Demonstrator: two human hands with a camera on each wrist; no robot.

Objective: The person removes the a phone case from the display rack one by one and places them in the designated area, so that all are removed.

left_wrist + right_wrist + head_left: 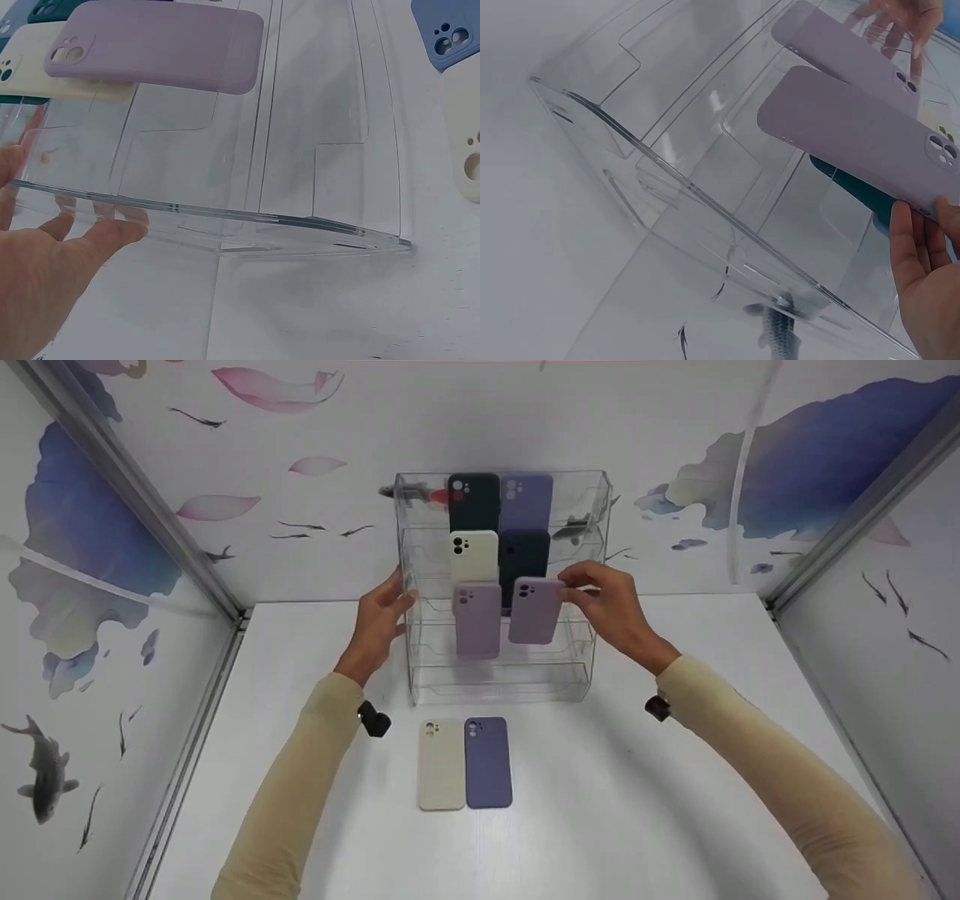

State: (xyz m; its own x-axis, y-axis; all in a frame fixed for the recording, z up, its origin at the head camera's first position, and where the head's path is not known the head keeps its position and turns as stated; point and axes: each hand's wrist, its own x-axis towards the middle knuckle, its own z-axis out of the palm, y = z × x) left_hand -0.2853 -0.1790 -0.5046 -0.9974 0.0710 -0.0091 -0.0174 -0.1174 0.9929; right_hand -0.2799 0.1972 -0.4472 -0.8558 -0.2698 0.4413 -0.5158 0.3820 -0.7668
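My right hand (607, 600) pinches a light purple phone case (535, 611) by its upper right edge, in front of a clear tiered rack (499, 694). In the right wrist view that case tilts, its lower end over the rack's tiers. Beside it, another light purple case (478, 622) stands in the rack. My left hand (375, 619) holds the rack's left side, with fingers along the outside of the clear panel. Higher up stand a cream case (474, 556), a dark case (526, 556), a dark green case (474, 501) and a violet-blue case (526, 501).
On the white table (585, 825), before the rack, a cream case (441, 769) and a blue-violet case (489, 765) lie side by side. Behind the rack rises a white wall with painted fish and petals (274, 390). Side panels with metal frames (191, 750) flank the table.
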